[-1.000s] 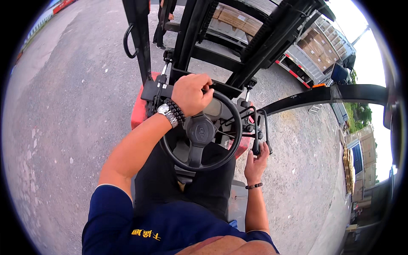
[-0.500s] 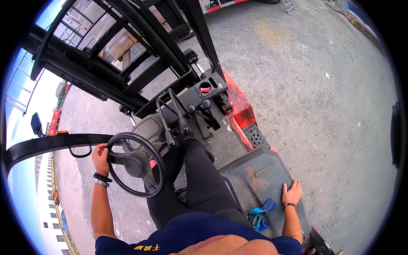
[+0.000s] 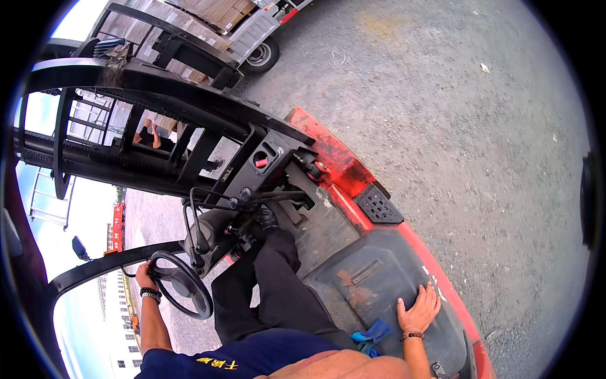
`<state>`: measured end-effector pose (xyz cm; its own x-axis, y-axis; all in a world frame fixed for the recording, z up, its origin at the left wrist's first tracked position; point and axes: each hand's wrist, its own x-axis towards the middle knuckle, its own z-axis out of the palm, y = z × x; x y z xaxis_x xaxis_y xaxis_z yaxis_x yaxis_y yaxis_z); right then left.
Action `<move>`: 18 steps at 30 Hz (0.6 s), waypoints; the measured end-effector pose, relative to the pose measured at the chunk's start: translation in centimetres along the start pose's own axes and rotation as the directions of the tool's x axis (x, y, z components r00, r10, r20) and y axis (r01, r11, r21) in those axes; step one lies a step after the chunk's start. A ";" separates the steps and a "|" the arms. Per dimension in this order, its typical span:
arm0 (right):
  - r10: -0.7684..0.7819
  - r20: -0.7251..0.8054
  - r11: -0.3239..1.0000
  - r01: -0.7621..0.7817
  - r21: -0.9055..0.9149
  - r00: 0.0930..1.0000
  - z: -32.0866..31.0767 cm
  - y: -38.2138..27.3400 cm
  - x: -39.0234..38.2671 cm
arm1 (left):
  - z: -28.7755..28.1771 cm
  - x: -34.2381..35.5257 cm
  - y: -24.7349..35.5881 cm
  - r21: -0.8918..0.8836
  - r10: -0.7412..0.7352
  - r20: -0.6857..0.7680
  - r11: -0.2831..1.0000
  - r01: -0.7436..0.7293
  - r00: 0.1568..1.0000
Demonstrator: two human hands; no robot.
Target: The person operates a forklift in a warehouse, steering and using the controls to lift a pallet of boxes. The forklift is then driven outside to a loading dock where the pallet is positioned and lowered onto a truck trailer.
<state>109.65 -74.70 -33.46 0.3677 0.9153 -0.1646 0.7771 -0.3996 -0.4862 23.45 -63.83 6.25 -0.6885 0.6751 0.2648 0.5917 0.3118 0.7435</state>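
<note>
"Well, what do I have?"

"I see the red forklift [image 3: 336, 165], the dark cover [image 3: 350, 268] near right, the steering wheel [image 3: 184, 283] near left. I judge that wheel stiff, slightly slick, best held round its edge."

"Hands?"

"The left hand [image 3: 144, 276] grasps the wheel's left edge; the right hand [image 3: 420, 311] rests flat, unclenched, on the cover, blue gloves [image 3: 374, 334] beside it."

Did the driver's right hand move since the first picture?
Yes. The right hand moved backward, away from the steering wheel, onto the dark grey panel.
</note>
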 end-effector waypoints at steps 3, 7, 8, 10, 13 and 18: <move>-0.001 0.010 0.999 0.002 -0.032 1.000 -0.4 -0.1 0.5 | 2.7 -0.7 0.2 -0.124 0.033 0.079 0.992 -0.023 0.996; -0.013 -0.020 0.996 0.011 -0.090 1.000 0.7 -3.0 -2.2 | 4.7 0.6 2.4 -0.028 0.193 0.283 0.981 -0.193 0.939; -0.047 -0.056 0.995 0.042 -0.090 0.997 1.3 -3.7 -3.2 | 4.4 0.6 2.7 0.007 0.287 0.280 0.954 -0.301 0.916; -0.069 -0.069 0.993 0.061 -0.104 0.995 2.7 -5.1 -5.7 | 3.2 0.2 2.4 0.046 0.359 0.126 0.929 -0.367 0.925; -0.078 -0.077 0.993 0.071 -0.091 0.994 4.9 -6.6 -9.7 | 2.4 -2.1 2.7 0.076 0.422 -0.075 0.906 -0.417 0.903; -0.070 -0.100 0.986 0.054 -0.156 0.992 7.9 -9.6 -14.6 | -4.3 -3.9 -0.8 0.043 0.444 -0.102 0.896 -0.442 0.890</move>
<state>92.79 -83.83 -33.12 0.3618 0.9313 -0.0431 0.8661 -0.3528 -0.3541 23.82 -69.56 7.27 -0.3930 0.6715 0.6282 0.8525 0.0101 0.5226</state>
